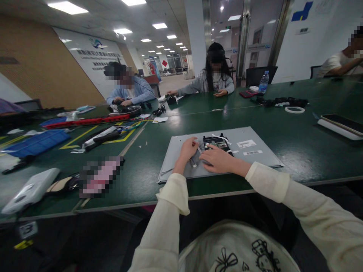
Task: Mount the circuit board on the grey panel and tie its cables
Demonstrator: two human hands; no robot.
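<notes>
A flat grey display panel (244,134) lies on the table in front of me, its back facing up. Near its middle sits a circuit board (219,142) in a black frame, with strips of white tape (224,138) across it. My left hand (187,151) is over the panel's left half, fingers curled in a pinch; what they hold is too small to make out. A greyish cable (194,161) hangs down between the hands. My right hand (217,160) rests across the panel beside the board, fingers stretched toward the left hand; its thumb is partly hidden.
At left are a blue tray (36,142), a white device (31,189) and a pink item (102,175). Phones (343,124), a tape roll (295,110) and a water bottle (263,82) are at right. Two people sit across the table; another sits far right.
</notes>
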